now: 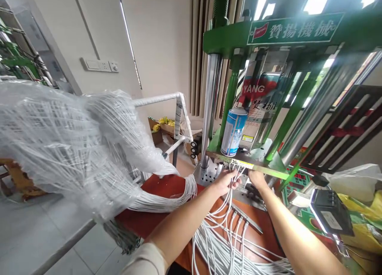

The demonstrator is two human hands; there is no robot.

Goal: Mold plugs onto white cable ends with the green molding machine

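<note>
My left hand [227,182] is closed around several thin white cables [229,199] just in front of the green press [228,40]. The cables' upper ends run up to the gap under the press's upper plate [268,168]. To its right, my right hand [256,177] reaches in at the same plate; its fingers are hidden beneath the edge. Below my hands a flat metal bar [246,216] lies on the reddish-brown table, with several cable plugs [240,220] lined up along it. Loose white cables [215,243] spread over the table in front of me.
A blue-and-white spray can [234,132] stands on the press plate. Large plastic-wrapped cable bundles [59,140] hang at the left beside a white-wrapped frame [158,100]. A control panel [298,181] and a black box [331,213] on a stand are at the right.
</note>
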